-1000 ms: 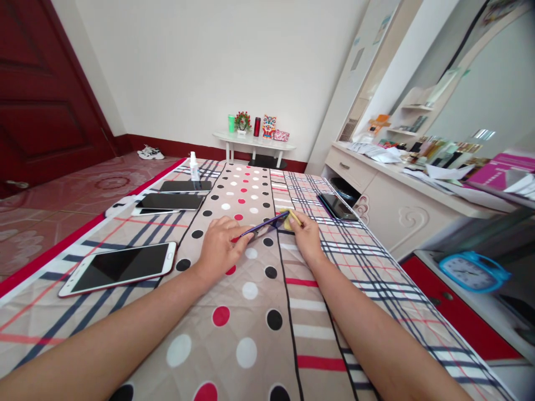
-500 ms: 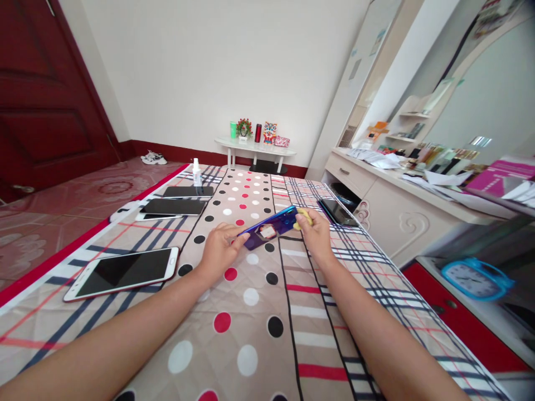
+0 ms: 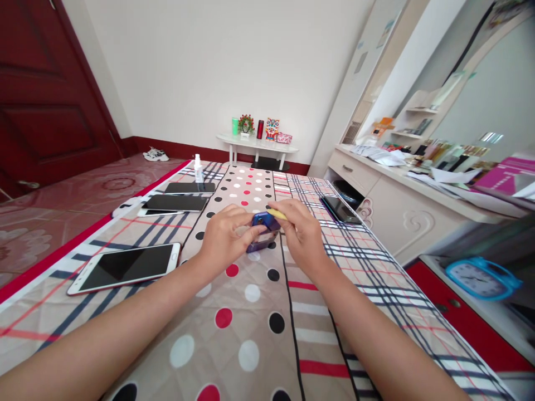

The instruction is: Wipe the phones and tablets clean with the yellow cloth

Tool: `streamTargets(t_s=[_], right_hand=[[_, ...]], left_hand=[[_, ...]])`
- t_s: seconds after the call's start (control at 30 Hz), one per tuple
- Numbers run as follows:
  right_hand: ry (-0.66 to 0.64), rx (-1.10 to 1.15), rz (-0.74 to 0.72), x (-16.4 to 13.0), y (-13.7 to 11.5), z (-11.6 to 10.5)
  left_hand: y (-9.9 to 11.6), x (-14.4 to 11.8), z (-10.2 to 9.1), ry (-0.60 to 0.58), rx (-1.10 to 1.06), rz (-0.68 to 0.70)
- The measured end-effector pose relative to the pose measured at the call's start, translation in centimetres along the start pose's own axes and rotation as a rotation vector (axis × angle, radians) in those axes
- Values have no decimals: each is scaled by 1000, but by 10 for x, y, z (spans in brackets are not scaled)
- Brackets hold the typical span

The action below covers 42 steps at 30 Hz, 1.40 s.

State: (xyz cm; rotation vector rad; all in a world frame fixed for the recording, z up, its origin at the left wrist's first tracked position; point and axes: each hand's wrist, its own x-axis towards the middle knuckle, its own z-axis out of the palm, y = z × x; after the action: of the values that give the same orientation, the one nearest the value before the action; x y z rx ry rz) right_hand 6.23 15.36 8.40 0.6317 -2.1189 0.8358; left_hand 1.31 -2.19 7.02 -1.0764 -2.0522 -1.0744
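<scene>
In the head view, your left hand (image 3: 223, 236) and right hand (image 3: 301, 234) meet at the centre of the frame, both closed around a blue phone (image 3: 262, 231) that you hold just above the quilted bedspread (image 3: 251, 312). Your left fingers wrap its near left side; your right fingers pinch its right end together with a small yellow cloth (image 3: 276, 214), which pokes out above the phone's top edge. The phone is tilted, its glossy blue back facing you, and much of it is hidden behind your fingers.

At centre left of the frame a white phone (image 3: 125, 267) lies screen up on the plaid part of the bedspread, well apart from your hands. Further up and left, two dark tablets (image 3: 175, 201) lie one behind the other, with a small spray bottle (image 3: 198, 168) standing just beyond them. Right of centre, a black phone (image 3: 339, 209) lies near the bed's right edge.

Along the right of the frame a cream dresser (image 3: 388, 209) carries papers and bottles, and a blue clock (image 3: 482, 277) sits at the lower right. A small white table (image 3: 257, 146) with ornaments stands against the far wall.
</scene>
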Motion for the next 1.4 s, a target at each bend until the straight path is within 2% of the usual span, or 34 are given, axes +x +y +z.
streamTargets(t_s=[0.2, 0.3, 0.4, 0.53, 0.7, 0.87, 1.0, 1.07, 1.23, 1.4], right_hand=[[174, 290, 305, -3, 3, 8], [195, 443, 461, -8, 11, 16], [150, 500, 543, -21, 21, 28], [-23, 397, 504, -39, 34, 38], [-269, 109, 374, -51, 49, 42], [-309, 46, 365, -55, 56, 45], [-307, 57, 410, -49, 64, 34], [-272, 47, 458, -44, 70, 22], [-284, 7, 494, -38, 85, -6], [-274, -72, 504, -42, 91, -10]], left_hand=[[0, -3, 2, 15, -15, -30], [0, -3, 2, 38, -30, -60], [-4, -4, 1, 71, -40, -93], [-15, -6, 0, 119, -35, -139], [-25, -9, 2, 168, -46, -201], [-30, -10, 2, 167, -51, -281], [-37, -12, -3, 190, -75, -358], [-43, -14, -4, 123, -73, -385], [-54, -29, 5, -263, -5, -337], [-50, -36, 14, -446, 157, -267]])
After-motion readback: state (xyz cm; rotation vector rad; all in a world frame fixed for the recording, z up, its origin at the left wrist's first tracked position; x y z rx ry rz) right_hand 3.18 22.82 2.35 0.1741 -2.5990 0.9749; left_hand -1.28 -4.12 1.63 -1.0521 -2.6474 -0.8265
